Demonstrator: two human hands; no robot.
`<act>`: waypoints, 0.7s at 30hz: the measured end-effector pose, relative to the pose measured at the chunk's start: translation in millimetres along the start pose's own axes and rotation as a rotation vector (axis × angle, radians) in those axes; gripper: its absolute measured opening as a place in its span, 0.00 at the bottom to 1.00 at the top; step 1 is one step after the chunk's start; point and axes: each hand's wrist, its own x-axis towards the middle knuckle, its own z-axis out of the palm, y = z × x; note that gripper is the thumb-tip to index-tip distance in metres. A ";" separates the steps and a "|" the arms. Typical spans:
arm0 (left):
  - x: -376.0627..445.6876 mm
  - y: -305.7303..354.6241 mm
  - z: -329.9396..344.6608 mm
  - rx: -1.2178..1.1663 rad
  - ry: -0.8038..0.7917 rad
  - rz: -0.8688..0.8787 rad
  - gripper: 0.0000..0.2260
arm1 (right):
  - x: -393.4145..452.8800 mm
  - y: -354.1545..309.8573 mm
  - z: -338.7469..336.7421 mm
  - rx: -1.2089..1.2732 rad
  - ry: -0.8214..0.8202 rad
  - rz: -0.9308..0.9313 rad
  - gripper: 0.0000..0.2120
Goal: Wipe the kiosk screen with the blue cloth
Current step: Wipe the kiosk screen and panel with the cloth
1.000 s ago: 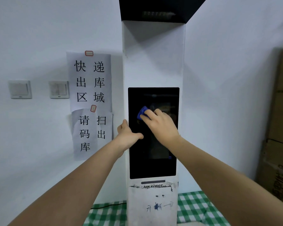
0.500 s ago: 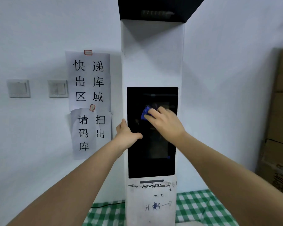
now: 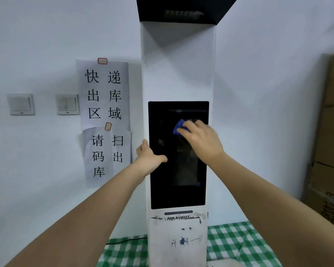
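White wall [image 3: 268, 93] fills the background, the tall white kiosk [image 3: 178, 70] standing upright in front of it with a black hood on top. Cardboard boxes [image 3: 332, 151] stacked at the right edge, printing on them too blurred to read. Green-and-white checked cloth covers the table [image 3: 231, 245] around the kiosk base, a black cable [image 3: 127, 240] running along its far left part. Kiosk screen [image 3: 174, 185] is dark, portrait format, set in the middle of the column; below it a slim dark slot and the label "HIKROBOT", scuffed, then handwritten pen marks lower down that are not readable. Two paper notices [image 3: 104, 120] taped to the wall just left of the kiosk, upper reads 快递出库区域, lower reads 请扫码出库, red-edged tape tabs on them. Two white wall switches [image 3: 67, 104] further left. Right hand [image 3: 202, 140] lies flat on the upper right part of the screen, fingers pressing down the blue cloth [image 3: 178, 127], grip closed over it with only a blue corner poking out on the left. Left hand [image 3: 148, 158] braces the kiosk's left edge, thumb across the screen border, fingers wrapped round the side, holding nothing else.
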 end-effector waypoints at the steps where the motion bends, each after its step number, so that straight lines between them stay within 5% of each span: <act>1: -0.4 0.0 -0.2 -0.001 -0.006 0.001 0.40 | 2.9 1.2 0.1 0.021 0.028 0.094 0.26; 5: 0.0 -0.2 -0.4 0.007 -0.003 0.004 0.40 | -3.0 -19.9 9.4 0.107 0.080 0.297 0.24; 11: 0.9 -0.4 0.7 0.007 0.006 0.003 0.41 | -10.1 -1.7 1.7 0.012 -0.004 -0.082 0.24; 17: 3.1 -2.7 1.1 0.020 0.012 0.002 0.41 | 0.5 -4.7 7.7 0.087 0.087 0.339 0.22; 21: 4.0 -2.9 3.7 0.033 0.037 -0.003 0.41 | -21.0 -13.9 10.3 0.057 0.007 0.110 0.27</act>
